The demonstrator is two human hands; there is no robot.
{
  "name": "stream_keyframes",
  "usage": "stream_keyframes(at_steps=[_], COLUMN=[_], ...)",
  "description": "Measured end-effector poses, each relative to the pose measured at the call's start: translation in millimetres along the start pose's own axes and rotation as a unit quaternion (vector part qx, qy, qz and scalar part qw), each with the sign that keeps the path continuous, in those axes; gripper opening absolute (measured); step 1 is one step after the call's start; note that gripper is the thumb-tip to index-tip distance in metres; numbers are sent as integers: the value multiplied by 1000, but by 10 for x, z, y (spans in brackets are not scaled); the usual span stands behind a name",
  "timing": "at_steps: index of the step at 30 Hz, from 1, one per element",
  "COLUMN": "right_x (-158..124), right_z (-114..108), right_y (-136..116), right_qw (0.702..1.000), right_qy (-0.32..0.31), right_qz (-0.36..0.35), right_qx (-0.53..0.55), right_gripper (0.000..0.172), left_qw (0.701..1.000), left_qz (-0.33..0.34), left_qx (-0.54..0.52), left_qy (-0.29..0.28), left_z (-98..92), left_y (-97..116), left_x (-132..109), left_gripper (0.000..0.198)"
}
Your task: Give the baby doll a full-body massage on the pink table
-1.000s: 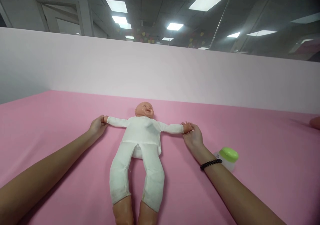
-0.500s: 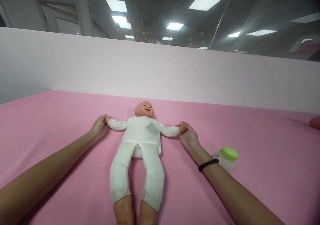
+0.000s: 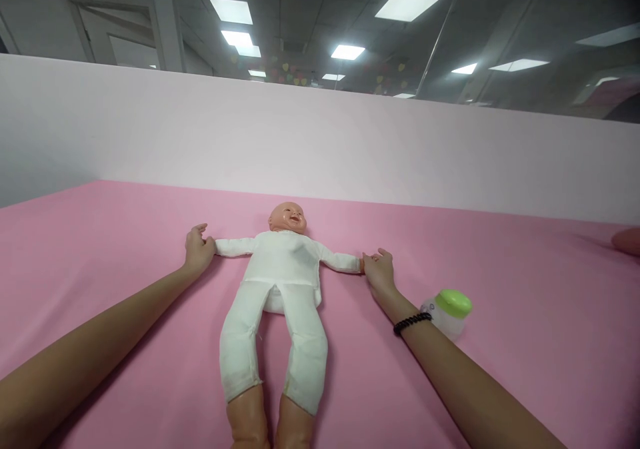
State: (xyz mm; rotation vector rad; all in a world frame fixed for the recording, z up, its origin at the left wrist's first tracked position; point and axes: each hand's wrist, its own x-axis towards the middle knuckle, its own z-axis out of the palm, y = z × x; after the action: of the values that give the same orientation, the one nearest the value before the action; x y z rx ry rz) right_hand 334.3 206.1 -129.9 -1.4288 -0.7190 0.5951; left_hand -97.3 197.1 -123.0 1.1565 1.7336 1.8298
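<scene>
A baby doll (image 3: 273, 282) in a white cloth suit lies face up at the centre of a pink mat (image 3: 505, 396), head towards 12 o'clock and soft legs towards 6 o'clock, arms stretched out to either side. The person's left hand (image 3: 199, 250) is at the doll's 9 o'clock side, half open with fingers curled upward, touching the end of the sleeve without visibly gripping. The right hand (image 3: 380, 270) is at 3 o'clock, its fingers loosely open and touching the doll's small hand, not closed around it. A black band (image 3: 412, 324) circles the right wrist. Just beside that wrist, at 4 o'clock from the doll, stands a plastic bottle (image 3: 447, 314) with a green cap. A pale pink wall (image 3: 320, 142) rises beyond the mat.
</scene>
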Motion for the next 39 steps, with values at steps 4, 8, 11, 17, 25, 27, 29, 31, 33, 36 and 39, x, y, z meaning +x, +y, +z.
stream_keyframes(at_steps=[4, 8, 11, 17, 25, 27, 29, 31, 33, 36, 39], right_x=[-120, -242, -214, -424, -1101, -1105, -1062, -969, -817, -546, -462], right_z=[-86, -613, -1145, -1287, -820, -849, -868, -885, -930, -1046, -1066], right_y=[-272, -688, -766, -609, -911, -941, -883, -761, -635, -545, -632], right_qw=[960, 822, 787, 816, 836, 844, 834, 819, 818, 825, 835], right_qy=[-75, -103, -6, -194, -237, -186, -215, -277, -277, -190, -112], right_qz=[-158, -375, -352, -205, -380, -403, -399, -368, -327, -266, -283], right_qx=[-218, -416, -507, -504, -317, -301, -314, -344, -385, -462, -458], right_gripper=[47, 52, 51, 24, 44, 48, 39, 28, 24, 24, 36], left_qw=[982, 987, 994, 835, 695, 707, 713, 717, 726, 743, 755], left_qz=[80, 108, 52, -220, -442, -454, -462, -456, -445, -429, -411], left_qx=[171, 109, -34, -278, -247, -250, -245, -241, -241, -252, -262], left_qy=[-31, -40, -95, -421, -510, -481, -467, -469, -466, -448, -438], left_z=[17, 69, 216, 806, 1123, 1089, 1043, 992, 933, 842, 802], left_y=[154, 370, 676, 1528, 1857, 1829, 1808, 1799, 1799, 1801, 1777], left_x=[-171, -368, -572, -1318, -2166, -2179, -2133, -2054, -1959, -1807, -1687], left_gripper=[31, 36, 39, 24, 48, 54, 66, 77, 83, 84, 84])
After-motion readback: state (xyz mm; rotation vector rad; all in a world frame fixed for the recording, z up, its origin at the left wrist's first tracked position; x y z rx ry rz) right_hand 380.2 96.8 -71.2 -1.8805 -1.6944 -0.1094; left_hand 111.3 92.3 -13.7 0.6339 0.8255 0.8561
